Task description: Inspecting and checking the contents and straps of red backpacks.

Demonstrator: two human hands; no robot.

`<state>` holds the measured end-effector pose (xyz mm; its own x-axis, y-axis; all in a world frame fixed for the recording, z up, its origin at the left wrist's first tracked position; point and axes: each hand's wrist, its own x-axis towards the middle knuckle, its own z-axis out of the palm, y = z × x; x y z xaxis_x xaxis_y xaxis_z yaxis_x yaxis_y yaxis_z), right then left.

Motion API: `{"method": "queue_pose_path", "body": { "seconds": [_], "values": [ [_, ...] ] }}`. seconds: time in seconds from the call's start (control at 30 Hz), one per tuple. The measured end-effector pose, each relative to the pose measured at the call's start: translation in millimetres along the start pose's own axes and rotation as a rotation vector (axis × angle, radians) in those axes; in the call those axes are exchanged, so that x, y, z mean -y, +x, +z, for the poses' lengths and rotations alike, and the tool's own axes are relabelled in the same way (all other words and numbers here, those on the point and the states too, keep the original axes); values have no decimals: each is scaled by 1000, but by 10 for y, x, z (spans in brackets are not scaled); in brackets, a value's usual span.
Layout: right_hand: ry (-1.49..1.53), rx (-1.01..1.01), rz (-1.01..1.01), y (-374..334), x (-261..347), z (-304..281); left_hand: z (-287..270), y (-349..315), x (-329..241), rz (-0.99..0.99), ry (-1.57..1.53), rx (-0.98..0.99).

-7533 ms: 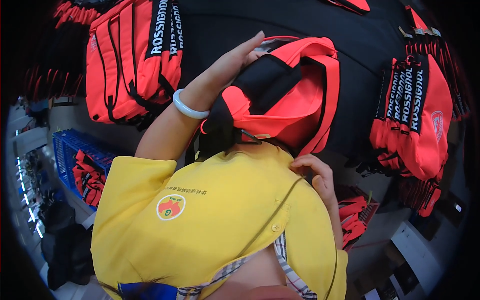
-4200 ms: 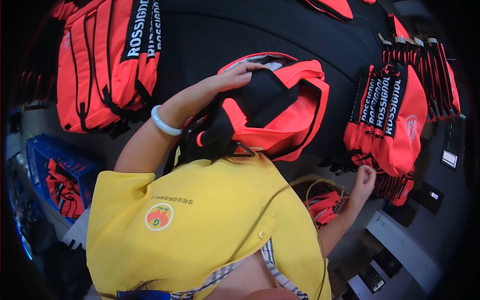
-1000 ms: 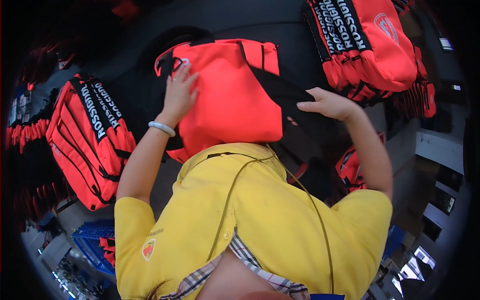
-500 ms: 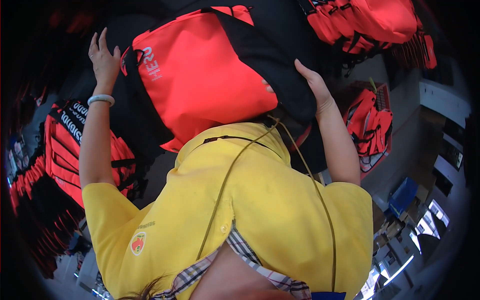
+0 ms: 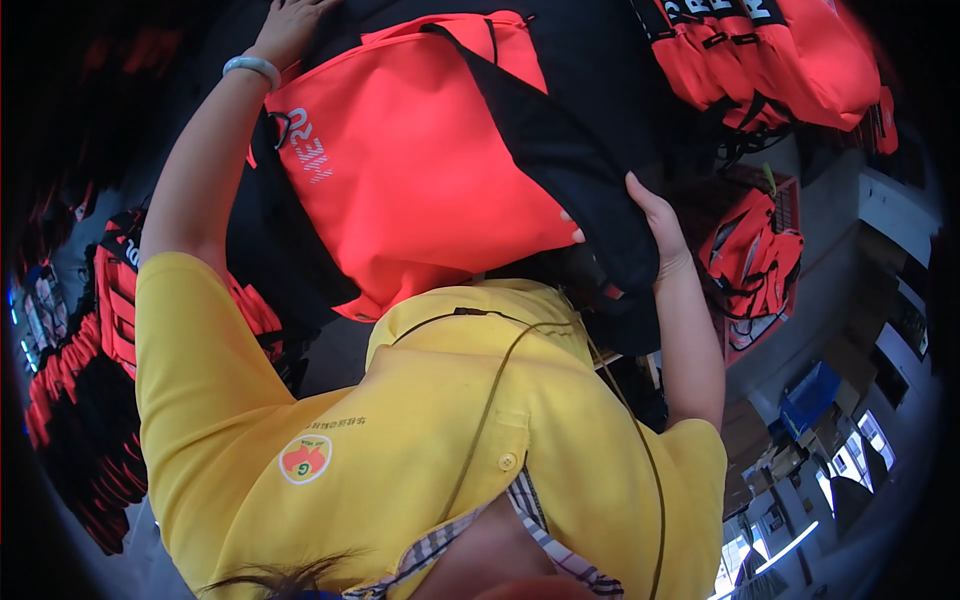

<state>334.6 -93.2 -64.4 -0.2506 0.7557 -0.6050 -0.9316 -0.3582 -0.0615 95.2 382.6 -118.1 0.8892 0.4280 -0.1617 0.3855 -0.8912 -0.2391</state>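
A bright red and black backpack (image 5: 420,180) lies in front of my body, its red panel facing up with pale lettering near its left edge. My right hand (image 5: 660,225) grips the black side of the backpack, thumb on top and fingertips showing beyond its edge. My left hand (image 5: 290,25) reaches past the far left corner of the backpack, at the picture's upper edge. Its fingers are stretched out over a dark surface, and their tips are partly cut off. Whether it touches the backpack, I cannot tell.
More red and black bags (image 5: 780,60) are piled at the far right. A red crate (image 5: 788,205) holding red bags stands right of my right forearm. Stacked red bags (image 5: 75,370) fill the left side. A blue bin (image 5: 810,398) sits farther right among cardboard boxes.
My left hand has moved from beside the backpack's left edge up and to the right, toward its far corner. My right hand keeps its hold on the black side, and the view has shifted slightly.
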Motion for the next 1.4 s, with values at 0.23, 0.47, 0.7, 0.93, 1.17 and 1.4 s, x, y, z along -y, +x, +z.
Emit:
{"method": "queue_pose_path", "body": {
  "seconds": [0.23, 0.47, 0.7, 0.93, 1.17, 1.4],
  "values": [
    [94, 70, 37, 1, 21, -171, 97, 224, -94, 35, -118, 14],
    [-478, 122, -78, 120, 40, -199, 248, 159, -21, 162, 51, 126],
    [-1082, -545, -552, 322, -306, -498, -193, -74, 274, -21, 116, -67],
    [-987, -296, -447, 488, -308, -661, -656, -1419, 827, -509, 207, 84],
    [-1366, -268, -622, 673, -495, -465, -723, -3175, -79, -809, -862, -108],
    [-887, -316, -623, 1023, -694, -408, -209, -3744, -2749, -1107, -1949, 275]
  ]
}}
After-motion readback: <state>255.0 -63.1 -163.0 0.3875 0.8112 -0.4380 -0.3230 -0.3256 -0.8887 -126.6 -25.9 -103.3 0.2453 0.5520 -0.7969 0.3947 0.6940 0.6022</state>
